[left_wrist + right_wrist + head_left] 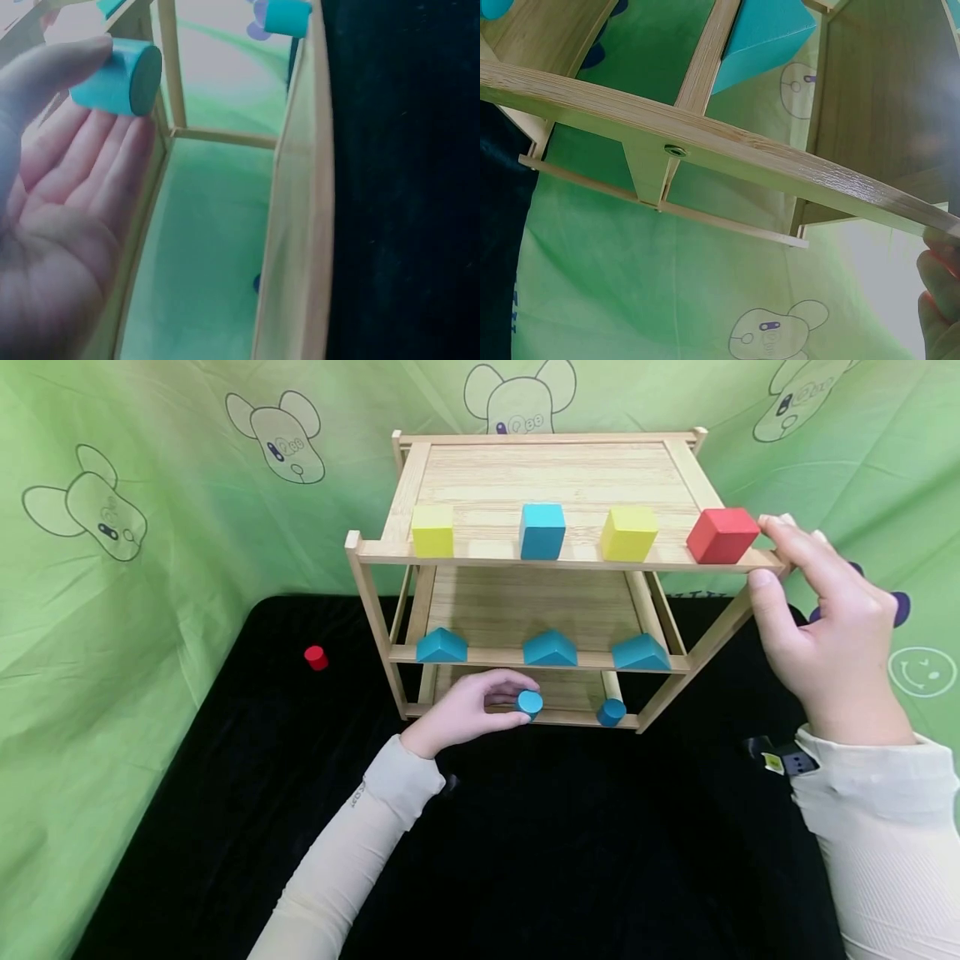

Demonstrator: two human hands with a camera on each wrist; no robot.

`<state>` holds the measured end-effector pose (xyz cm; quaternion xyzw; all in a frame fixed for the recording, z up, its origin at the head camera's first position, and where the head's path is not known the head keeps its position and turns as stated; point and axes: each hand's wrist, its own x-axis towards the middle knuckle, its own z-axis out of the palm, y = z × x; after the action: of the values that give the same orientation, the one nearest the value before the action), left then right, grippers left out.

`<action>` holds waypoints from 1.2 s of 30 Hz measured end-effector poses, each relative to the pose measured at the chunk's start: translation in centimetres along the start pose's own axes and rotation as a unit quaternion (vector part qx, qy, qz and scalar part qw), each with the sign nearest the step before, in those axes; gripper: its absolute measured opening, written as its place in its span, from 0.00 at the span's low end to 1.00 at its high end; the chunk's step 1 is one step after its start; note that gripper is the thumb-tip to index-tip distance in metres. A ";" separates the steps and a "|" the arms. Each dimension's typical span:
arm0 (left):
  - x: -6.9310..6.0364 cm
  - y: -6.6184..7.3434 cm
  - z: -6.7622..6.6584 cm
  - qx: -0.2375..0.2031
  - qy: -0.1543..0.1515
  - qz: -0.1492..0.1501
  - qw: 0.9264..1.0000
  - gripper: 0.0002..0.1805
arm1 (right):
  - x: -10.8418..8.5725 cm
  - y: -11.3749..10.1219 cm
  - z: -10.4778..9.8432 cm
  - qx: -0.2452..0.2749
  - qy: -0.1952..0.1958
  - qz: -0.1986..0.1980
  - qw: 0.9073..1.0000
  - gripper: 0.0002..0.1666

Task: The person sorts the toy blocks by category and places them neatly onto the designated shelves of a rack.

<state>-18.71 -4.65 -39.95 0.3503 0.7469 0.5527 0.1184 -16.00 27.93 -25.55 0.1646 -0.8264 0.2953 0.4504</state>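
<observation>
My left hand (480,710) pinches a blue cylinder block (529,703) between thumb and fingertips, just in front of the bottom tier of a wooden shelf (480,558). In the left wrist view the same cylinder (120,79) lies under the thumb, across the fingertips. My right hand (840,610) grips the shelf's upper right front corner, its index finger touching or nearly touching a red cube (722,537). Only some fingers (941,289) of that hand show in the right wrist view. Another blue cylinder (611,712) sits at the right of the bottom tier.
On the top tier's front edge stand a yellow cube (432,532), a blue block (542,532) and another yellow cube (629,534). Three blue triangular blocks (551,648) line the middle tier. A red cylinder (317,657) lies on the black cloth (570,843) at left.
</observation>
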 end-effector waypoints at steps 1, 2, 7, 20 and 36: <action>0.1 -0.1 0.2 0.002 0.004 -0.004 1.000 0.22 | 0.0 0.0 0.0 -0.001 0.000 0.000 1.000 0.24; 0.1 -0.2 0.4 0.001 0.007 -0.009 1.000 0.21 | 0.0 0.0 0.0 0.000 0.000 0.001 1.000 0.24; 0.5 -0.7 1.4 0.004 0.023 -0.021 1.000 0.21 | -0.1 0.1 0.0 0.002 0.004 0.003 1.000 0.24; 1.2 -2.0 3.2 0.034 0.023 -0.058 0.997 0.21 | -0.1 0.0 0.1 0.001 0.005 0.002 1.000 0.24; 1.9 -2.7 3.6 0.049 0.034 -0.080 0.995 0.18 | 0.0 -0.1 0.1 0.001 0.010 0.003 1.000 0.24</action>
<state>-19.10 -1.13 -43.27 0.2759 0.8024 0.5156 0.1192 -16.02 27.75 -25.56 0.1595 -0.8218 0.2990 0.4580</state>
